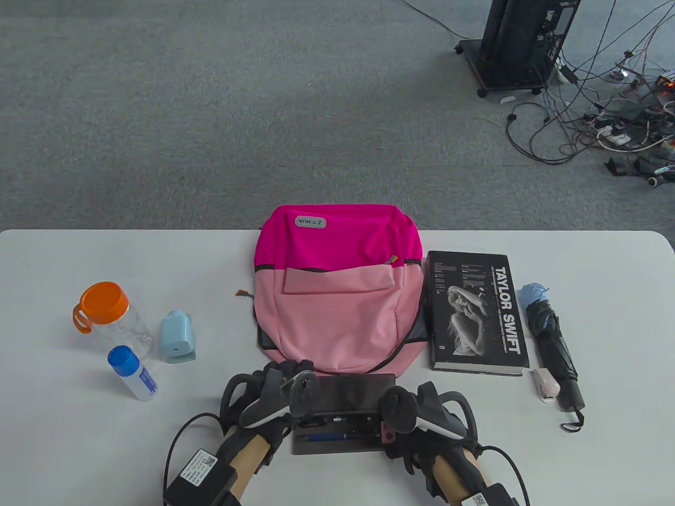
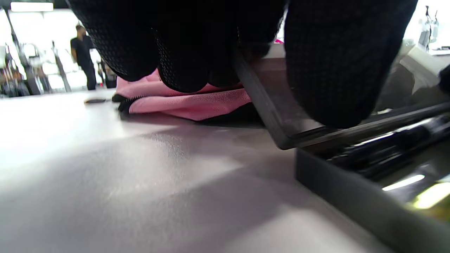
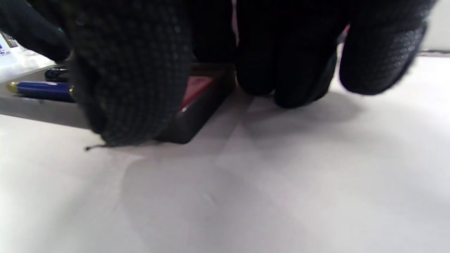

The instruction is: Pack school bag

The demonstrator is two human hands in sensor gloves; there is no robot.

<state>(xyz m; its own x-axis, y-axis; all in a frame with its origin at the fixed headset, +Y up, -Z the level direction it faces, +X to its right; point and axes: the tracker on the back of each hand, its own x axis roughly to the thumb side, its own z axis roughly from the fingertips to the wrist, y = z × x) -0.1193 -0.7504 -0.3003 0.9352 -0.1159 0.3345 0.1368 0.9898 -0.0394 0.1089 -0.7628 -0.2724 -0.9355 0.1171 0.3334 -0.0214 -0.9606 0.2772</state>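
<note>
A pink school bag (image 1: pixel 337 295) lies flat at the table's middle. In front of it is a black pencil case (image 1: pixel 337 441) with its dark lid (image 1: pixel 350 392) raised over the far side. Pens (image 1: pixel 337 436) lie in the tray. My left hand (image 1: pixel 287 387) grips the lid's left end; in the left wrist view the fingers (image 2: pixel 334 70) pinch the lid's corner (image 2: pixel 281 123) above the tray (image 2: pixel 351 200). My right hand (image 1: pixel 403 421) holds the case's right end; in the right wrist view thumb and fingers (image 3: pixel 133 88) straddle its corner (image 3: pixel 200 112), beside a blue pen (image 3: pixel 42 89).
A black Taylor Swift book (image 1: pixel 474 313), a folded dark umbrella (image 1: pixel 553 348) and a small white-pink clip (image 1: pixel 546 386) lie right of the bag. An orange-lidded clear bottle (image 1: pixel 105 311), a light blue sharpener (image 1: pixel 177 337) and a blue-capped white bottle (image 1: pixel 132 371) stand at the left.
</note>
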